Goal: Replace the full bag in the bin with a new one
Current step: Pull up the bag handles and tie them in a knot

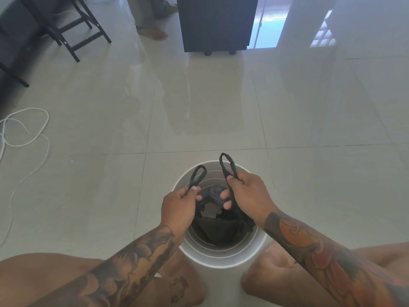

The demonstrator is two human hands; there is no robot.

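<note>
A white round bin [218, 255] stands on the tiled floor [199, 107] between the person's knees. A black bag [218, 229] hangs inside the bin. The left hand [179, 207] pinches one bag handle loop [197, 176] above the bin. The right hand [245, 196] grips the other handle loop [229, 166]. A white cord [24, 129] lies well left of the bin.

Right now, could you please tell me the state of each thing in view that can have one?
Bin: upright on the floor, open, no lid.
Bag: black, inside the bin, mouth untied, both handles pulled up.
Left hand: grip shut on the left handle.
Right hand: grip shut on the right handle.
Cable: loose on the floor.
</note>
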